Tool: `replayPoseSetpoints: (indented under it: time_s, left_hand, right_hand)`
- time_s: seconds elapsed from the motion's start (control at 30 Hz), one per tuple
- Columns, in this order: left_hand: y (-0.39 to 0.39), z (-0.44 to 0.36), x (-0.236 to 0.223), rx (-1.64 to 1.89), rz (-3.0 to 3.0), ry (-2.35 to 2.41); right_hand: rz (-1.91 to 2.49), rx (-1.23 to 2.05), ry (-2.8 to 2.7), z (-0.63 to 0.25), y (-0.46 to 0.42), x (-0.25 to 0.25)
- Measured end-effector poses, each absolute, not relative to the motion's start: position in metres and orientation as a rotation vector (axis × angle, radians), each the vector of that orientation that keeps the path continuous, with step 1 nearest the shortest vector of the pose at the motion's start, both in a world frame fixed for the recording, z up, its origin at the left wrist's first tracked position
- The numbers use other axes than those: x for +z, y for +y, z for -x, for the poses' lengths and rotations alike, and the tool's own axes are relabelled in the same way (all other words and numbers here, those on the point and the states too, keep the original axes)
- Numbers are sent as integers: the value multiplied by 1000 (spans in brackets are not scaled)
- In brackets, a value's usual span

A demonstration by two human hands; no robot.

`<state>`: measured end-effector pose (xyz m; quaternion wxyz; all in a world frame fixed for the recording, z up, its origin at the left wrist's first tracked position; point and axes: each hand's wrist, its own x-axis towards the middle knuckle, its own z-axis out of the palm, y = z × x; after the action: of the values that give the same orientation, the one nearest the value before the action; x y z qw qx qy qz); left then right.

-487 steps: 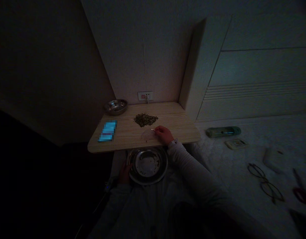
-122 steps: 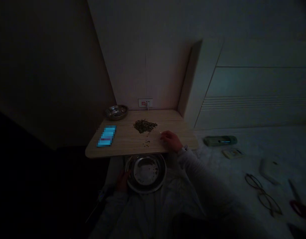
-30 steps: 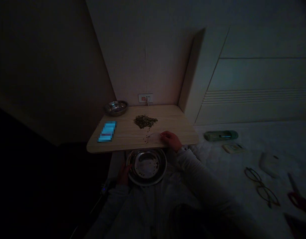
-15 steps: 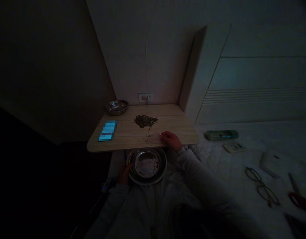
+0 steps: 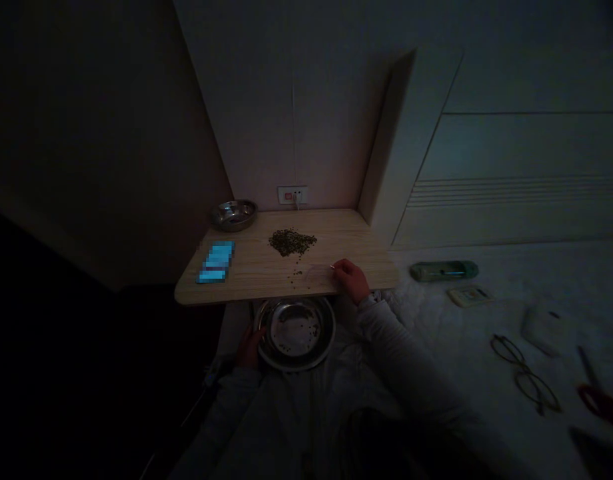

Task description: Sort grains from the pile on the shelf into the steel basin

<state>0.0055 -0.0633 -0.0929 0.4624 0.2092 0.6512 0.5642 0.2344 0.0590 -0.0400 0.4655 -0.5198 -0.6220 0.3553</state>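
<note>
My left hand [image 5: 248, 348] grips the left rim of a shiny metal basin [image 5: 326, 350], which sits on my lap just under the table edge. Some small dark grains lie scattered on the basin's bottom. Over the front right of the wooden table [image 5: 256, 270], my right hand [image 5: 350, 280] is closed on a clear, thin plastic piece [image 5: 317, 273]; its exact kind is hard to make out in the dim light. A few loose grains [image 5: 297, 273] lie just left of it. Farther back is a spread pile of small dark grains or beans [image 5: 290, 242].
A metal bowl [image 5: 234, 215] stands at the table's back left, with a lit phone [image 5: 216, 262] in front of it. On the bed to the right lie a green case [image 5: 444, 271], a pale card-like item [image 5: 469, 296], eyeglasses [image 5: 524, 373] and red-handled scissors [image 5: 600, 403]. A wall socket [image 5: 292, 195] is behind.
My right hand has moved slightly right with the clear plastic piece, away from the loose grains. My left hand and the basin stay nearly in place.
</note>
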Motion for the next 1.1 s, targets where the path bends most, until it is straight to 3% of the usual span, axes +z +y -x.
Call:
replayPoseSetpoints:
  time_s: [1.1]
  left_hand:
    - [-62, -7, -93, 1388, -534, 1614]
  right_hand:
    - [1344, 701, -1674, -233, 51, -36]
